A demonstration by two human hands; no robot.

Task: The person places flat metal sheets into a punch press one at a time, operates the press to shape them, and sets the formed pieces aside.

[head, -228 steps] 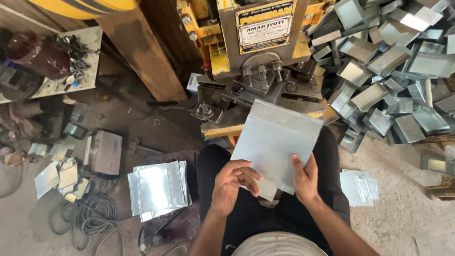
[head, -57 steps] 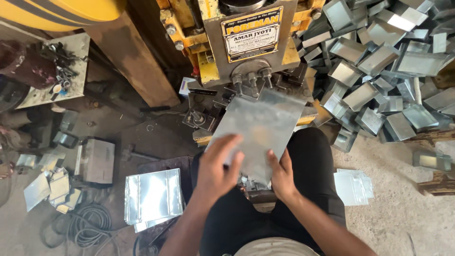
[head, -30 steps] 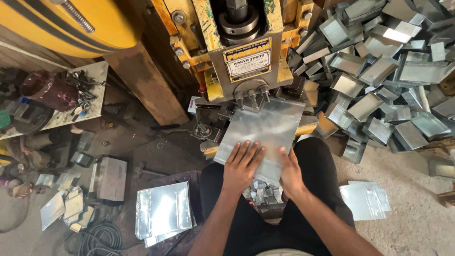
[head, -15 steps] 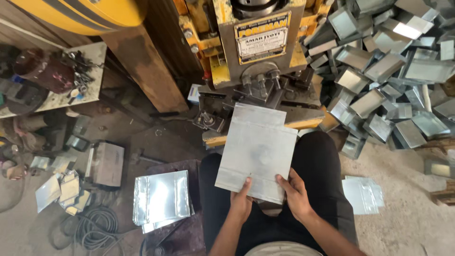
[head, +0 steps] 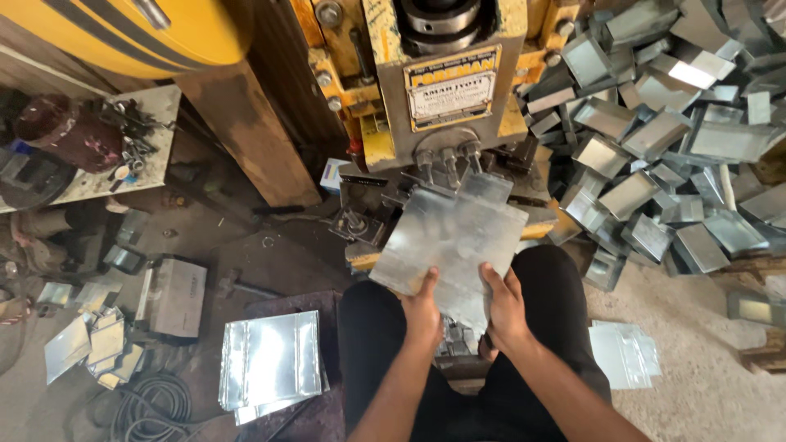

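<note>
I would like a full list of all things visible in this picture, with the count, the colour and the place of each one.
metal sheet: one, shiny grey, held flat under the press head, far edge at the tooling
press machine: one, yellow and grey, top centre
formed metal boxes: many, grey, heaped at right
stack of flat sheets: one stack, silver, on the floor at lower left
loose sheets: a few, silver, floor at lower right
cable coil: one, dark, bottom left
small offcuts: several, silver, far left floor
left hand: one, grips the sheet's near edge
right hand: one, grips the sheet's near edge
</note>
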